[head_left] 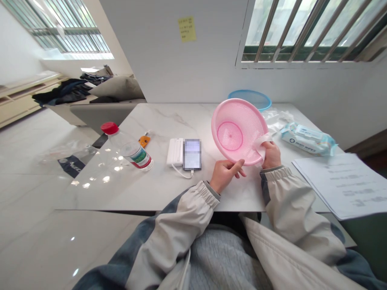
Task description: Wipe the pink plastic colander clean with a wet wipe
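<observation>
A pink plastic colander (pixel 230 136) is held tilted above the table, its perforated inside facing me. My left hand (pixel 225 174) grips its lower rim, with the thumb on the edge and the other fingers beneath. At the colander's right side, my right hand (pixel 270 154) is closed around a white wet wipe (pixel 260 148), which lies pressed over the rim. Part of the wipe is hidden by the fingers. Behind the colander a blue mesh basket (pixel 250 100) stands at the back of the table, partly covered from view.
Left on the marble-patterned table (pixel 157 121) are a red-capped bottle (pixel 130 149), an orange trinket (pixel 144 140), a white power bank (pixel 174 152) and a cabled phone (pixel 192 154). A wipes pack (pixel 308 139), clear plastic (pixel 279 117) and paper sheets (pixel 344 181) lie right.
</observation>
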Motion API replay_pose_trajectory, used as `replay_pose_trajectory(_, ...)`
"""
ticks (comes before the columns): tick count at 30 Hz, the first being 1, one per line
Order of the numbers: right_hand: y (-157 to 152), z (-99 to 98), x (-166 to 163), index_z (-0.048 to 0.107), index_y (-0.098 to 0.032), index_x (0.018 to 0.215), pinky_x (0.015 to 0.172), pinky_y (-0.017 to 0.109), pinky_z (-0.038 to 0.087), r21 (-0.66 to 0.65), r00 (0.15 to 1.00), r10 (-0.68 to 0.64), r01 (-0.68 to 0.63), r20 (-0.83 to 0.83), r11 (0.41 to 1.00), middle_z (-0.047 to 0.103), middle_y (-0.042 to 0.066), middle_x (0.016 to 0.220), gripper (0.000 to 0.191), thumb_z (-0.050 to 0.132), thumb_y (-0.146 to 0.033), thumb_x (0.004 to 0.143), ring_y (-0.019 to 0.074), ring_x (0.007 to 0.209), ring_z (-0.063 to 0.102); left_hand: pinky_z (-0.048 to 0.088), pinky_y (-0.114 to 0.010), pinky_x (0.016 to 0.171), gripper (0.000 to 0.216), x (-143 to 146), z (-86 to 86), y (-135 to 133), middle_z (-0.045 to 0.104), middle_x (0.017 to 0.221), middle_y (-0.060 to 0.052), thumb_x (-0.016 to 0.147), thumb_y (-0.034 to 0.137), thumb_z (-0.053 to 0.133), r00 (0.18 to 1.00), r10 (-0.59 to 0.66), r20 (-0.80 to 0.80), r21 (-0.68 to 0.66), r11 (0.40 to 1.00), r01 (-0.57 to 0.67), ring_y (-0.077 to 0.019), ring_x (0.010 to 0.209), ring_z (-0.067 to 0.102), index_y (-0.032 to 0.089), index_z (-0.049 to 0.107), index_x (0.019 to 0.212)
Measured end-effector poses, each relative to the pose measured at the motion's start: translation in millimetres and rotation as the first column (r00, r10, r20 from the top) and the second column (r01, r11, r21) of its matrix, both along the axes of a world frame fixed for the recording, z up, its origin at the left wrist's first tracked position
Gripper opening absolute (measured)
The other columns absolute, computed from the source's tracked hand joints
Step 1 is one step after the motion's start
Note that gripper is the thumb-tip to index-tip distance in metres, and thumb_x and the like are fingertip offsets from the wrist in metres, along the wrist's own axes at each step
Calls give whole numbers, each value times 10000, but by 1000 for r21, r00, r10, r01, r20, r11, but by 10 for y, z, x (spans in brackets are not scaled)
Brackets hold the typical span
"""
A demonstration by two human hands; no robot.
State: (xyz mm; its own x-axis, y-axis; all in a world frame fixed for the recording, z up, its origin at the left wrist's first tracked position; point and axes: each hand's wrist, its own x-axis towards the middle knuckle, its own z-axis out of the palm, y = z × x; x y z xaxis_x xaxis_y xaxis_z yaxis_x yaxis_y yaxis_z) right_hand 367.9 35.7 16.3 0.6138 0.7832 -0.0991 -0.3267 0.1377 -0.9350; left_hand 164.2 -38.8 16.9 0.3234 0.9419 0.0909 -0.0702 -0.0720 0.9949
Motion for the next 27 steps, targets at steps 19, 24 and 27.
replay_pose_trajectory(19,59,-132,43,700,-198,795,624,237,556,5,1000,26,-26,-3,1000,724,-17,769,162,719,-131,649,149,720,674,508,-234,607,681,102,-272,-3,831,900,-142,1006,695,512,954,-300,7,10,954,300,-117,571,641,106,826,872)
replay_pose_trajectory(24,92,-199,44,713,-205,793,594,230,557,3,999,40,-40,-9,999,734,-18,764,172,732,-148,633,149,704,675,533,-234,694,665,88,-276,-10,831,919,-96,1026,683,477,943,-325,-76,25,945,327,-108,594,644,138,836,899)
replay_pose_trajectory(27,112,-238,49,723,-219,804,568,238,556,4,999,53,-54,8,999,738,-24,759,180,726,-161,634,151,677,666,541,-239,736,650,82,-257,-11,824,903,-81,1028,673,478,933,-337,-122,31,939,343,-113,616,652,144,833,897)
